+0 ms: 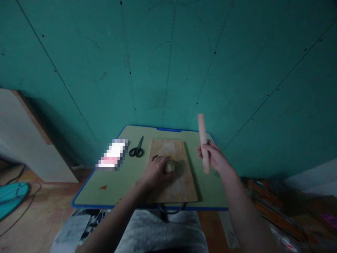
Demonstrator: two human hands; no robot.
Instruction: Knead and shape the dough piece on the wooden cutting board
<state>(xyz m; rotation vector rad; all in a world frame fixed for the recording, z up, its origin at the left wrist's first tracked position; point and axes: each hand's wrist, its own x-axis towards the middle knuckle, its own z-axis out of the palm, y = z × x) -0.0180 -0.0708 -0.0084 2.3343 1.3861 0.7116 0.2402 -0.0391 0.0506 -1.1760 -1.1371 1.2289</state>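
Observation:
My left hand (157,169) is curled around a small round pale lump (170,166), which rests on a wooden cutting board (181,189); what the lump is made of is too blurred to tell. Off the board's right side, my right hand (212,154) grips a plain wooden rolling pin (202,128) near its lower half. The pin is raised and nearly upright, apart from the lump. To the left of the board lies a pair of black-handled scissors (137,151), blades pointing away from me.
The board sits on a pale green table (105,196) with a blue edge. A pixelated flat item (112,154) lies at the table's left side, and a small orange scrap (103,187) is nearer me. A green wall (168,70) stands directly behind. Boards (268,211) are piled at floor right.

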